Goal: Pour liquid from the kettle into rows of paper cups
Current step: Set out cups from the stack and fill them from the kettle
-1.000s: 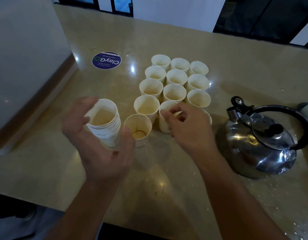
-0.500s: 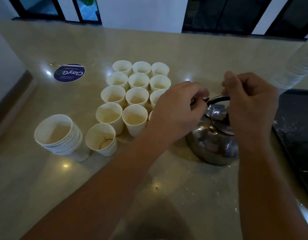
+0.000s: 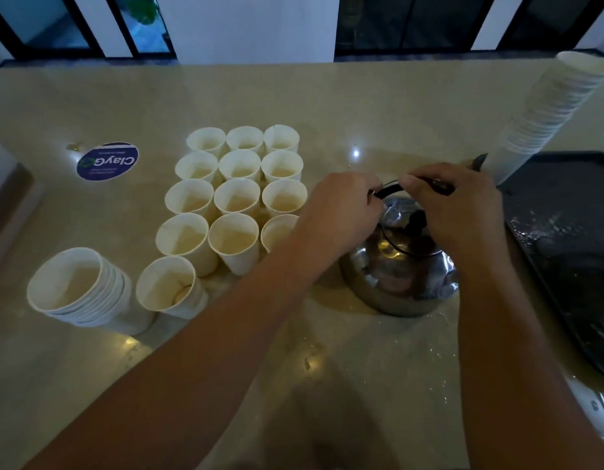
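A shiny steel kettle [image 3: 395, 279] with a black handle stands on the beige counter [image 3: 327, 96], right of the cups. My right hand [image 3: 463, 215] grips the handle from above. My left hand [image 3: 338, 215] is curled at the handle's left end, near the spout, which it hides. Rows of white paper cups [image 3: 239, 198] stand three across to the left; my left forearm covers part of the nearest right one. One single cup [image 3: 166, 288] stands in front of the rows.
A short stack of nested cups [image 3: 78, 290] sits at the front left. A tall leaning stack of cups [image 3: 548, 106] rises at the back right. A dark wet tray [image 3: 572, 249] lies right of the kettle. A round blue sticker [image 3: 107, 161] marks the counter.
My left hand set the cup stack down at the left and both hands moved to the kettle. In the last half second my right hand closed round the handle; the view shifted right.
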Demonstrator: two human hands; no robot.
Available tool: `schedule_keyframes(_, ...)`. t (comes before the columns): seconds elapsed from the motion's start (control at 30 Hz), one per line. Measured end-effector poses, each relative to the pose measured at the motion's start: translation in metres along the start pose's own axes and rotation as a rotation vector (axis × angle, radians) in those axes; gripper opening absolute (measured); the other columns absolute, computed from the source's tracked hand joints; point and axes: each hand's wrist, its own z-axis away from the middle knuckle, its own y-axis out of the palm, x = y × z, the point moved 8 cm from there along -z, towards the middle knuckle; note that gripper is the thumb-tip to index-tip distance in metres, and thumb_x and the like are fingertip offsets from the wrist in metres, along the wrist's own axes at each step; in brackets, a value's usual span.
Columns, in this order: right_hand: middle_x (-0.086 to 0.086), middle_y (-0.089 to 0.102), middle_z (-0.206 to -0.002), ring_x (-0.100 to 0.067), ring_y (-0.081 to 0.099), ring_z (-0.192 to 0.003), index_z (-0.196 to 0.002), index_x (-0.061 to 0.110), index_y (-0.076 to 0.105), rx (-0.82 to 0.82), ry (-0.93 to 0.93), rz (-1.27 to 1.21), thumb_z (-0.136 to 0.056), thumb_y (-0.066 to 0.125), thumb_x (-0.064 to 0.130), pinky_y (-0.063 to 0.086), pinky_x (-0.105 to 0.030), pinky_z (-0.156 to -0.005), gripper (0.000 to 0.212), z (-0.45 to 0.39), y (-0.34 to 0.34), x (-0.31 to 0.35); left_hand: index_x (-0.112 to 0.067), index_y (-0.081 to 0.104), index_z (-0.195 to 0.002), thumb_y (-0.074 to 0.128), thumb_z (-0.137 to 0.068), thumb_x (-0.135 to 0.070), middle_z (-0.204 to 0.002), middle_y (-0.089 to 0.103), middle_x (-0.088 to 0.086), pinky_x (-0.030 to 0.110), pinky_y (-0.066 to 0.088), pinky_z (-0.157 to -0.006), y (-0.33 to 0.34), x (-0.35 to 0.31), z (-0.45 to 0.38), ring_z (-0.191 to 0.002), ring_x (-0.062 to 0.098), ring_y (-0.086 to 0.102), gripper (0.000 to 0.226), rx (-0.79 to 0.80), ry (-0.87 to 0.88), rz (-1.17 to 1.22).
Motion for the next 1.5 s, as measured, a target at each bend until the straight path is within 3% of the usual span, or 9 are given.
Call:
schedule_keyframes(0.1, 0.03, 0.065, -0.074, 0.015, 0.06, -0.075, -0.083, 0.043, 0.07, 0.016, -0.024, -0.032, -0.089, 0.075, 0.036, 0.047, -0.013, -0.074, 0.011, 0.002, -0.002, 0.002, -0.02, 0.076, -0.104, 0.054, -0.088, -0.014, -0.091, 0.074, 0.004, 0.041, 0.053, -0.079, -0.002, 0.001, 0.002, -0.085, 0.024, 0.065, 0.028, 0.01, -0.012, 0.025)
schedule_keyframes(0.2, 0.026, 0.069, -0.082, 0.01, 0.063, -0.081, -0.091, 0.04, 0.075, 0.015, -0.05, -0.047, -0.087, 0.076, 0.039, 0.048, -0.016, -0.077, 0.005, 0.007, -0.008, 0.011, -0.023, 0.077, -0.108, 0.058, -0.088, -0.011, -0.096, 0.075, 0.004, 0.042, 0.054, -0.083, -0.015, -0.004, 0.006, -0.091, 0.023, 0.067, 0.03, 0.003, 0.002, 0.095)
schedule_keyframes(0.37, 0.015, 0.074, -0.085, -0.002, 0.067, -0.08, -0.096, 0.029, 0.08, 0.027, -0.154, -0.033, -0.086, 0.077, 0.041, 0.047, -0.011, -0.067, 0.016, 0.014, -0.025, 0.05, -0.025, 0.077, -0.109, 0.072, -0.088, -0.016, -0.095, 0.077, -0.01, 0.028, 0.056, -0.087, -0.056, -0.008, 0.01, -0.088, 0.001, 0.07, 0.023, -0.009, 0.063, 0.233)
schedule_keyframes(0.47, 0.019, 0.073, -0.086, -0.001, 0.067, -0.081, -0.097, 0.031, 0.08, 0.062, -0.229, -0.007, -0.084, 0.077, 0.042, 0.051, -0.018, -0.074, 0.017, 0.022, -0.029, 0.08, -0.025, 0.077, -0.109, 0.081, -0.081, -0.032, -0.095, 0.076, -0.013, 0.018, 0.054, -0.086, -0.087, -0.008, 0.017, -0.085, -0.009, 0.068, 0.029, -0.005, 0.071, 0.251)
schedule_keyframes(0.57, 0.019, 0.073, -0.083, 0.001, 0.068, -0.081, -0.095, 0.033, 0.08, 0.101, -0.297, 0.004, -0.083, 0.077, 0.044, 0.053, -0.023, -0.076, 0.016, 0.032, -0.03, 0.109, -0.024, 0.078, -0.106, 0.085, -0.076, -0.037, -0.086, 0.076, -0.011, 0.019, 0.057, -0.079, -0.115, -0.011, 0.027, -0.076, -0.004, 0.07, 0.034, -0.029, 0.074, 0.249)
schedule_keyframes(0.7, 0.021, 0.07, -0.08, 0.005, 0.065, -0.079, -0.089, 0.039, 0.078, 0.176, -0.407, 0.061, -0.082, 0.075, 0.05, 0.046, -0.016, -0.068, 0.014, 0.05, -0.023, 0.146, -0.025, 0.078, -0.101, 0.085, -0.074, -0.039, -0.072, 0.075, -0.008, 0.016, 0.056, -0.066, -0.148, -0.007, 0.048, -0.065, 0.004, 0.071, 0.031, -0.08, 0.062, 0.239)
schedule_keyframes(0.97, 0.023, 0.07, -0.076, 0.01, 0.063, -0.079, -0.082, 0.042, 0.076, 0.348, -0.498, 0.085, -0.081, 0.076, 0.05, 0.046, -0.004, -0.062, 0.008, 0.073, 0.015, 0.187, -0.023, 0.077, -0.099, 0.084, -0.07, -0.041, -0.069, 0.075, -0.002, 0.034, 0.062, -0.072, -0.183, 0.029, 0.084, -0.064, 0.014, 0.073, 0.034, -0.092, 0.031, 0.259)
schedule_keyframes(1.2, 0.023, 0.069, -0.082, 0.005, 0.063, -0.082, -0.089, 0.037, 0.079, 0.459, -0.561, 0.162, -0.078, 0.075, 0.055, 0.048, -0.011, -0.066, 0.022, 0.088, 0.049, 0.209, -0.018, 0.078, -0.098, 0.083, -0.064, -0.042, -0.071, 0.075, 0.006, 0.043, 0.063, -0.073, -0.194, 0.066, 0.107, -0.066, 0.024, 0.074, 0.042, -0.105, -0.017, 0.349)
schedule_keyframes(1.5, 0.022, 0.064, -0.072, 0.01, 0.058, -0.069, -0.089, 0.037, 0.08, 0.527, -0.611, 0.21, -0.077, 0.077, 0.056, 0.038, -0.004, -0.052, 0.022, 0.104, 0.081, 0.238, -0.018, 0.076, -0.097, 0.083, -0.064, -0.036, -0.072, 0.075, 0.01, 0.035, 0.063, -0.066, -0.213, 0.095, 0.13, -0.065, 0.026, 0.074, 0.038, -0.151, -0.018, 0.424)
